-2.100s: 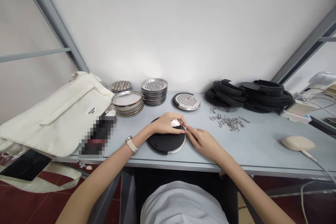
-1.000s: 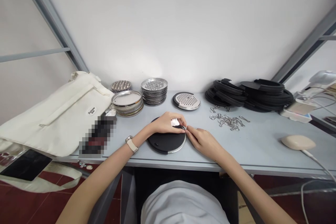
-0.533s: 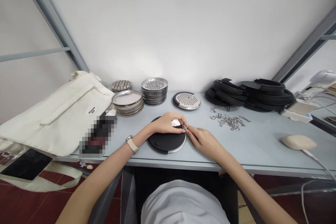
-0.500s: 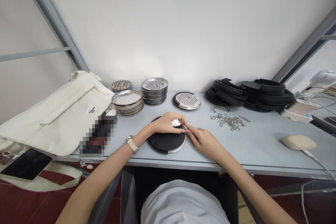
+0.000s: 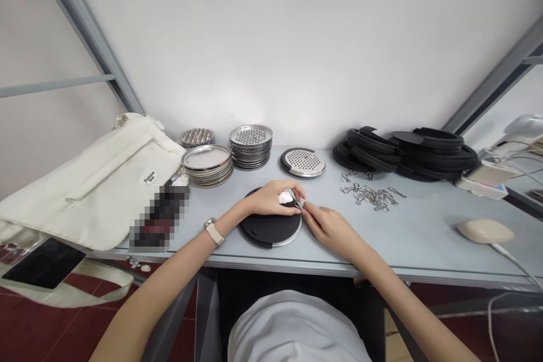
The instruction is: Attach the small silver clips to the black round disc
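Observation:
A black disc (image 5: 269, 232) with a silver rim lies flat near the table's front edge. Over its far side my left hand (image 5: 274, 198) is curled, with thumb and fingers closing at a small metal wire clip (image 5: 298, 203). A crumpled white piece (image 5: 285, 197) shows in the bend of that hand; whether it is gripped I cannot make out. From the right, my right hand (image 5: 326, 225) pinches the same clip at the disc's right rim. Fingertips partly hide the clip. Behind the hands rests a round grater (image 5: 304, 162) with a black edge piece.
Stacked metal grater discs (image 5: 251, 150) and plain-topped metal discs (image 5: 206, 167) stand at back left, beside a white bag (image 5: 97, 186). Black round parts (image 5: 432, 155) are piled at back right. Loose wire clips (image 5: 373, 197) lie before them; a cream corded device (image 5: 486, 231) sits farther right.
Both hands stay in nearly the same place. The fingertips have shifted slightly around the clip, and the whole view has moved a touch.

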Motion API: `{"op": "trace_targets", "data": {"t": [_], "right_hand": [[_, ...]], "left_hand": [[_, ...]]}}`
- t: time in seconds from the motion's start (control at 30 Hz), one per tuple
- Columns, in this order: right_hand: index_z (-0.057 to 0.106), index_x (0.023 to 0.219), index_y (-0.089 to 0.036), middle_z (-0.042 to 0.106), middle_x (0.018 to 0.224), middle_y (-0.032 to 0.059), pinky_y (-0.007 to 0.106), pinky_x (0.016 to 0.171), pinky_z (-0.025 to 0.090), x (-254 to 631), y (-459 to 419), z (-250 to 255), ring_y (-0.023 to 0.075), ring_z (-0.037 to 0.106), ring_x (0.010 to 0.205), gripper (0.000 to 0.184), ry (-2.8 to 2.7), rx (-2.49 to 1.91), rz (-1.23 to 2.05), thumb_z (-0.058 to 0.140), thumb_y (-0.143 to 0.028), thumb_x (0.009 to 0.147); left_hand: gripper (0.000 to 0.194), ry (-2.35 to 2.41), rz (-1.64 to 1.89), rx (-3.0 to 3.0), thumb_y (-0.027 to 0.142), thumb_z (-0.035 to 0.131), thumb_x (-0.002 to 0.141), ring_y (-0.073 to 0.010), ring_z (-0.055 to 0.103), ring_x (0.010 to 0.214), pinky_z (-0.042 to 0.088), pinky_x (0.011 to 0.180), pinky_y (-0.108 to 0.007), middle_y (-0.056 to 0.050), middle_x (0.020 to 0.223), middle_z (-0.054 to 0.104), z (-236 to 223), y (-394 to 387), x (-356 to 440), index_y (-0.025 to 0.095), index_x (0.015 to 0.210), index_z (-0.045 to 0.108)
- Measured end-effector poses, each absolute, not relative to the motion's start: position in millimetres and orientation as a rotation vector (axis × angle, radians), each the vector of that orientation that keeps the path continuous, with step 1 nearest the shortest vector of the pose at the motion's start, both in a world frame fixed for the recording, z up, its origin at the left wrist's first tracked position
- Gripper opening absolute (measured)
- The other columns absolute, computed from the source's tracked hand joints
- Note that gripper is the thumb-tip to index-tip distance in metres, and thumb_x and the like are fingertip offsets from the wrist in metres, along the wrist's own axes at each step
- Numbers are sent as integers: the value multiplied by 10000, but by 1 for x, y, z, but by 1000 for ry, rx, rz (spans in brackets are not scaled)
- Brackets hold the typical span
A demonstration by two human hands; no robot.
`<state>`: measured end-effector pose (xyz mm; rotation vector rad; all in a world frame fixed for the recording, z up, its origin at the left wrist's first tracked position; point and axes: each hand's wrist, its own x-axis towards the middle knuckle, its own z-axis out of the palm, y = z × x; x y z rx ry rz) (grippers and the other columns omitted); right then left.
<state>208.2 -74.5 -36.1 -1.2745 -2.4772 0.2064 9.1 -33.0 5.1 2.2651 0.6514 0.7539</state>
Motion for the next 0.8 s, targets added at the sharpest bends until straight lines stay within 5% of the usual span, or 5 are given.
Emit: {"op": "trace_targets", "data": {"t": [0.8], "right_hand": [[420,933,-218,571,633,2,248,548,324,207,-78,-31,168,535,555,194,-2408,-1262,379,252,-315,948]], "left_hand": [[132,825,704,2206,252,589,810,-119,608,863,424,830,-220,-6,892,678,1,-30,8,155,877,648]]}}
